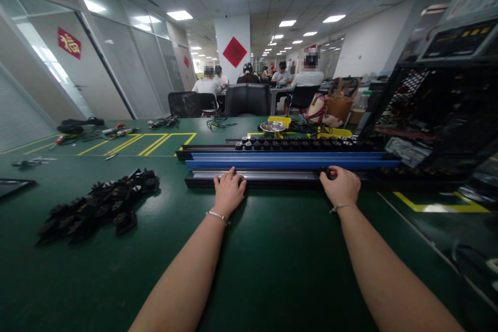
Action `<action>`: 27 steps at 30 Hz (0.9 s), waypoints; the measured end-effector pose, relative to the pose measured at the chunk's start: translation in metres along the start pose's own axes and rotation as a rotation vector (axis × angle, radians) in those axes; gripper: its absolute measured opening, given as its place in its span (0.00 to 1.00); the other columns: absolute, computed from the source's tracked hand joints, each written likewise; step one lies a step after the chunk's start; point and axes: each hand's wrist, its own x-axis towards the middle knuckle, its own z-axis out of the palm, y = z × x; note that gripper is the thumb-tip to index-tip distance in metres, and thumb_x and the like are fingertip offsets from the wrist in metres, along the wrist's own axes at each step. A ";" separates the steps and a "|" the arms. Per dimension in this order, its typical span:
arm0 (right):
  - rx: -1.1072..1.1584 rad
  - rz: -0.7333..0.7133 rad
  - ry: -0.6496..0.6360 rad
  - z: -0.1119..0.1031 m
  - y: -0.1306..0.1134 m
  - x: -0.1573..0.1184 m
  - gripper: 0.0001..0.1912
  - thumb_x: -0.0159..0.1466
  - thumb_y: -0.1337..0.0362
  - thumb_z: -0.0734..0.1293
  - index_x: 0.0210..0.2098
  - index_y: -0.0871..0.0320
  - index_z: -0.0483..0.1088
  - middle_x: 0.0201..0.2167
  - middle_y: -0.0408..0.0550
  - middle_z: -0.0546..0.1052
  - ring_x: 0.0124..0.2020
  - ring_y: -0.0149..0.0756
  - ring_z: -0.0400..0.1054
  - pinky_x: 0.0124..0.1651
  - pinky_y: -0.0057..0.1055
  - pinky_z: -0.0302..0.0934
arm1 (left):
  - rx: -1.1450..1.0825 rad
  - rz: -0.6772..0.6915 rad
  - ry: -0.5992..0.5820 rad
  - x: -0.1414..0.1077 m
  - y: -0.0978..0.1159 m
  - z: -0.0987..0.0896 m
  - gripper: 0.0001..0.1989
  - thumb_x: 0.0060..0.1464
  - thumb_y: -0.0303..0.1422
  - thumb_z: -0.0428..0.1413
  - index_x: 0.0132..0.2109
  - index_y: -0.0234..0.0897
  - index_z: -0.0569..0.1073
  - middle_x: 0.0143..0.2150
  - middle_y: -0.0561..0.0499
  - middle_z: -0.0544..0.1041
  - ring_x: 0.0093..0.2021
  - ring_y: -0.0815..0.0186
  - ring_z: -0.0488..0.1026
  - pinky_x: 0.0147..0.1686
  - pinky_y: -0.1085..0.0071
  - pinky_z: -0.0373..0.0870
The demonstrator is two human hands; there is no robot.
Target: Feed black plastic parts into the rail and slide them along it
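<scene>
A long black rail [280, 183] with a silvery channel lies across the green table in front of me. My left hand [229, 192] rests on its left part, fingers spread over the channel; a small dark spot by the thumb is too small to identify. Farther right, my right hand [343, 185] pinches a small black part [323, 170] at the channel, partly hidden by the fingers. Directly behind runs a blue rail [288, 160]. Beyond that, another black rail [210, 149] lies alongside a row of small black knob-like parts [272, 143].
A pile of black parts [101, 202] lies on the left. At the back stand a metal bowl [273, 126] and yellow trays [334, 132]. An open black equipment case [420, 114] rises at right. Tools and cables [116, 129] lie back left. Several people sit beyond an office chair [248, 99].
</scene>
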 end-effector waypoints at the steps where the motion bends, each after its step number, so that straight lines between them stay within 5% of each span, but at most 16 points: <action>1: -0.004 -0.020 -0.001 0.001 -0.001 0.000 0.16 0.53 0.55 0.60 0.35 0.58 0.70 0.33 0.51 0.74 0.43 0.45 0.64 0.51 0.44 0.51 | 0.000 0.000 0.000 0.000 0.000 0.000 0.17 0.59 0.43 0.43 0.48 0.47 0.73 0.63 0.48 0.62 0.59 0.56 0.61 0.61 0.46 0.46; 15: 0.052 -0.175 -0.032 0.006 -0.004 -0.002 0.16 0.55 0.55 0.61 0.34 0.58 0.72 0.33 0.52 0.76 0.40 0.45 0.66 0.47 0.41 0.56 | -0.001 0.004 0.017 0.000 -0.001 0.002 0.17 0.59 0.42 0.43 0.48 0.46 0.73 0.63 0.48 0.63 0.58 0.56 0.62 0.60 0.46 0.46; 27: 0.016 -0.173 -0.073 0.004 -0.012 -0.006 0.16 0.56 0.54 0.60 0.35 0.57 0.71 0.35 0.52 0.76 0.42 0.46 0.66 0.48 0.44 0.54 | -0.005 0.001 0.017 0.001 -0.001 0.003 0.17 0.59 0.42 0.44 0.47 0.46 0.73 0.63 0.47 0.63 0.59 0.56 0.62 0.60 0.45 0.46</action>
